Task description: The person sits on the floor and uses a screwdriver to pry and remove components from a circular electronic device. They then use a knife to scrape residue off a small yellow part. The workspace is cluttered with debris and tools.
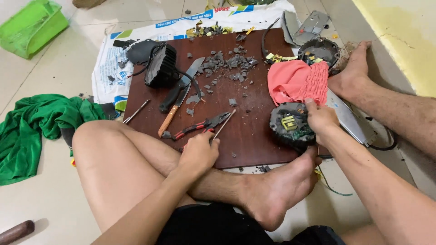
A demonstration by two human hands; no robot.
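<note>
Sitting cross-legged on the floor, the person works over a dark board (pixel 254 136). The right hand (pixel 320 119) pinches the rim of a round black lamp (pixel 290 126) at the board's right edge, fingers pressed together on its upper side. The left hand (pixel 198 153) is curled around a thin rod (pixel 223 125) at the board's near edge, its tip pointing away from the body. Just beyond that hand lie red-handled pliers (pixel 202 125), and farther up the board a knife (pixel 181 88) and a second, finned lamp (pixel 160 66).

Risks, as a judgement: the lamp sits half off the board, braced only by fingertips and the bare foot (pixel 277 190) below it, so a hard pry could tip it or send it off the edge. The rod could slip and jab the holding hand or the foot. Grey chips (pixel 227 61) scattered mid-board could get underfoot or under a palm, and the knife lies with its blade exposed within reach.

The lamp is open on top, showing a green circuit board with a yellow part and some wiring inside a ribbed black shell. A pink cloth (pixel 297 81) lies just beyond it on the board, and a green cloth (pixel 36 127) is on the floor well left of the board.
</note>
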